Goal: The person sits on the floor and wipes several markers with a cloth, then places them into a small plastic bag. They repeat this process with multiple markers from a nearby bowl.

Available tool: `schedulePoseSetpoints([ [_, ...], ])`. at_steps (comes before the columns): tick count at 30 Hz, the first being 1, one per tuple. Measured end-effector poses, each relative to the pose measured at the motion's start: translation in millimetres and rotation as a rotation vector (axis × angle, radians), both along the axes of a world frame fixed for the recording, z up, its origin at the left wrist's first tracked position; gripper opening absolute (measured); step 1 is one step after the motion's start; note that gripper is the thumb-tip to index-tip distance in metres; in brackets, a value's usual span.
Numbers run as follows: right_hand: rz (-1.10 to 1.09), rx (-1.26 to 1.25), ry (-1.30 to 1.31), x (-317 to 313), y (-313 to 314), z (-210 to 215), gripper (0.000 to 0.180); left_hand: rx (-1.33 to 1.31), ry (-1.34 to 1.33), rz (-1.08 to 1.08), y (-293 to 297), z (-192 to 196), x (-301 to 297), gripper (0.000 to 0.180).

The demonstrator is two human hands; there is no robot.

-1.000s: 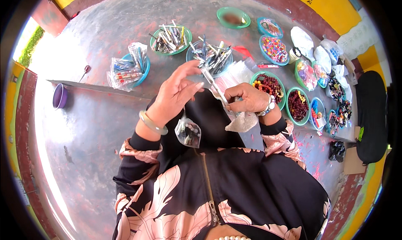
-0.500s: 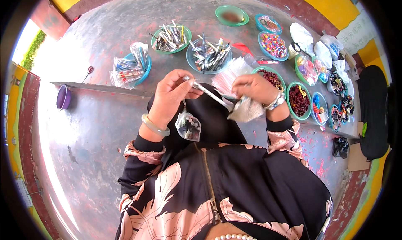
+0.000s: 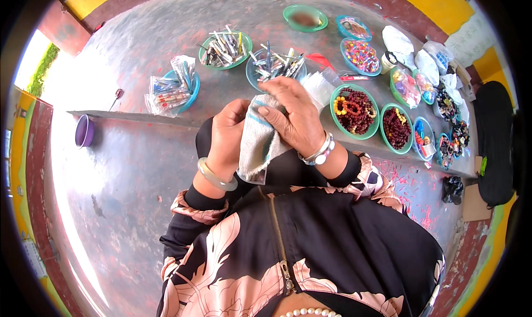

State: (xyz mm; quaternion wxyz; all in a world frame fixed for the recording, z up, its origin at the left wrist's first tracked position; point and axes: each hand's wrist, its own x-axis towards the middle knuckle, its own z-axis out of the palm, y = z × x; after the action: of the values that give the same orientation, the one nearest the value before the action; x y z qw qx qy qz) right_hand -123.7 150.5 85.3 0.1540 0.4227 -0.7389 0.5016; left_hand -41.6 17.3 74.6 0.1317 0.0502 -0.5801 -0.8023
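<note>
Head view, right hand (image 3: 296, 116) arched over cloth (image 3: 259, 142)

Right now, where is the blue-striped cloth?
In the head view, the blue-striped cloth is near the middle, between the left hand and the right hand, which lies over its upper right part; the blue basin of pens stands beyond.

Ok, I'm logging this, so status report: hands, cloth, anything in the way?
Right hand holds grey cloth. Left hand curled at its edge, grip hidden. Cloth blocks view of anything underneath.
</note>
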Motion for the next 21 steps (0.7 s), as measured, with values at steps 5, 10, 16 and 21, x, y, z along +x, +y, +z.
schedulePoseSetpoints([
  [5, -0.057, 0.135, 0.013, 11, 3, 2, 0.034, 0.181, -0.057, 0.034, -9, -9, 11, 0.009],
  [10, 0.056, 0.255, 0.131, 14, 1, -6, 0.036, 0.256, -0.072, 0.050, -12, -15, 14, 0.011],
  [16, 0.077, 0.377, 0.130, 15, 3, -10, 0.034, 0.133, -0.142, -0.013, -11, -2, 22, 0.012],
  [21, 0.111, 0.393, 0.207, 10, 3, 2, 0.031, -0.052, -0.176, 0.046, -13, 7, 26, 0.013],
])
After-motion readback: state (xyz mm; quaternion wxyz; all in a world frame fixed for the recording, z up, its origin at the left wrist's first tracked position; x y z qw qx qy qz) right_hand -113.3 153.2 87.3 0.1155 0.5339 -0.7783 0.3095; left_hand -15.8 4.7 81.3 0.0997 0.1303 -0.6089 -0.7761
